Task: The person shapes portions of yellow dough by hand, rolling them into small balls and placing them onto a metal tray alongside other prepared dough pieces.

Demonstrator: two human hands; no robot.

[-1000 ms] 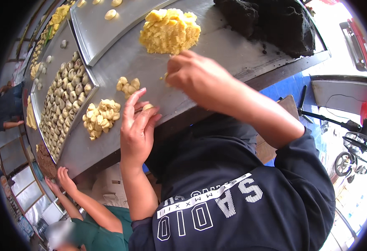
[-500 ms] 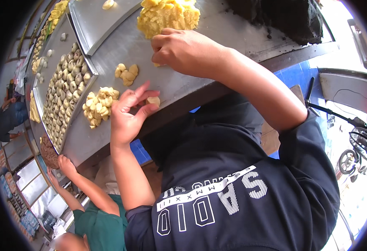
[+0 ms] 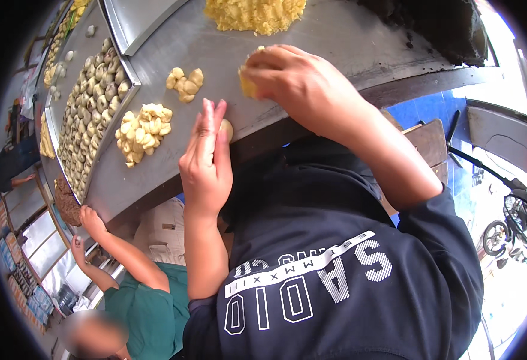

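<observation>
Yellow mash [image 3: 248,83] (right fingers [image 3: 268,61]), tray [image 3: 133,87], balls [image 3: 92,108] inside

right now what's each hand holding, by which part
The right hand holds a yellow lump by its right side; whether the left hand holds the pale dough piece cannot be told.

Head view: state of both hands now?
Left hand: open, beside a pale round dough piece.
Right hand: closed, holding a crumbly yellow lump.
</observation>
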